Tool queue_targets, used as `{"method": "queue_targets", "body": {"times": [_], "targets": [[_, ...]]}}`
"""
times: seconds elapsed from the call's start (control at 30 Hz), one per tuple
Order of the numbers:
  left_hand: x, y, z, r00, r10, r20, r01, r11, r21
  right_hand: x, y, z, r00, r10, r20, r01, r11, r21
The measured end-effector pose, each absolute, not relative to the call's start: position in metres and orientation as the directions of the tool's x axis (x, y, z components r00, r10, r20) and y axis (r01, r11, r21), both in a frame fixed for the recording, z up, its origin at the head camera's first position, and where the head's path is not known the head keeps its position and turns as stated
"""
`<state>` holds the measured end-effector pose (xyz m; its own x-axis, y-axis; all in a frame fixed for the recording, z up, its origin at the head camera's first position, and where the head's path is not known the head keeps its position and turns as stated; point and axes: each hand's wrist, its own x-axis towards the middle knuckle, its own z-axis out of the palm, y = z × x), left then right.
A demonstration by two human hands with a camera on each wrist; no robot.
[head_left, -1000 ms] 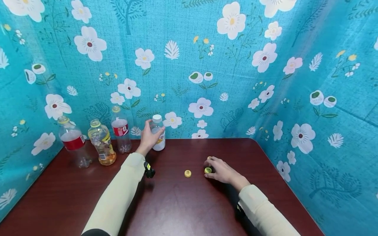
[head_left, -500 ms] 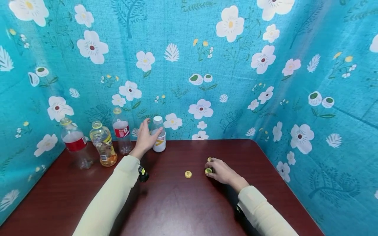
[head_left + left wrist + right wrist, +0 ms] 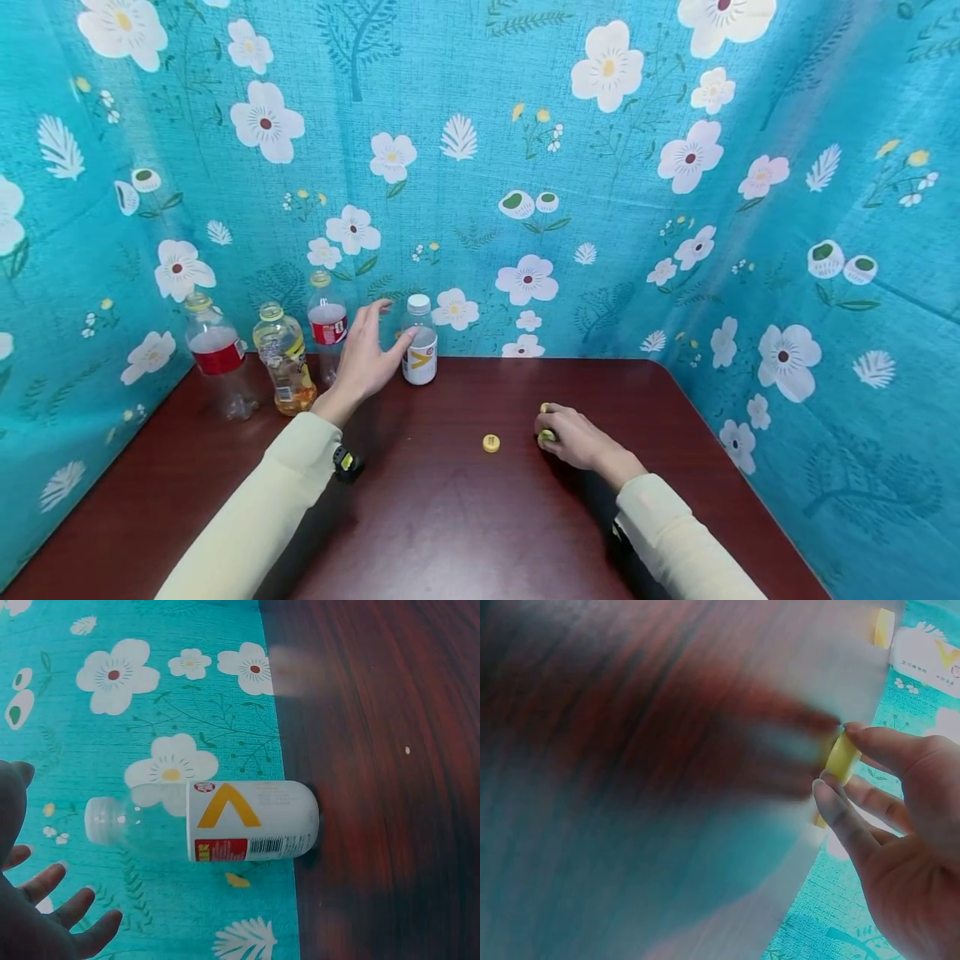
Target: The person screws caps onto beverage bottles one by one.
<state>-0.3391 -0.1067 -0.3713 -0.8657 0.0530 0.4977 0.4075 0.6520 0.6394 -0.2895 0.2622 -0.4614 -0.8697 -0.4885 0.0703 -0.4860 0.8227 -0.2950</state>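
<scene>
My left hand [image 3: 367,354] has its fingers spread apart beside a clear bottle with a white cap and white label [image 3: 420,350]. In the left wrist view, a gap shows between the fingers [image 3: 94,930] and that upright bottle [image 3: 247,821]. With thumb and fingertips, my right hand [image 3: 581,442] pinches a yellow bottle cap [image 3: 843,759] just at the tabletop. A second yellow cap [image 3: 545,407] sits behind the right fingers, mostly hidden by them. To the left of the right hand lies a third yellow cap [image 3: 491,442].
Three capless bottles stand at the table's back left: a red-labelled bottle [image 3: 221,358], a yellow-labelled bottle with some amber liquid [image 3: 285,358] and another red-labelled bottle [image 3: 327,325]. A floral blue cloth [image 3: 465,225] hangs behind the dark red table [image 3: 450,517].
My left hand has let go of the white-capped bottle and drawn back to its left, fingers spreading. The right hand stays in place and now pinches the cap. The head view has shifted slightly.
</scene>
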Motion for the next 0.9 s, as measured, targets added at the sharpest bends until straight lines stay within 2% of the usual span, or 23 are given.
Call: {"method": "queue_targets", "body": {"times": [0.23,0.6,0.8,0.9], "targets": [[-0.323,-0.128,-0.369,-0.813,0.029,0.582,0.436,0.692,0.575,-0.293,0.266,-0.461,-0.860,-0.505,0.078,-0.501,0.803,-0.323],[-0.310,-0.158,-0.380,-0.662,-0.063,0.747,0.418,0.797,0.437,-0.295,0.267,-0.463,-0.885,-0.462,0.058,-0.449,0.815,-0.367],[-0.302,-0.174,-0.380,-0.603,-0.192,0.774,0.355,0.804,0.477,-0.297,0.268,-0.464,-0.878,-0.470,0.093,-0.470,0.806,-0.359],[-0.301,-0.183,-0.381,-0.595,-0.258,0.761,0.326,0.789,0.522,-0.299,0.268,-0.464,-0.872,-0.479,0.101,-0.481,0.800,-0.358]]}}
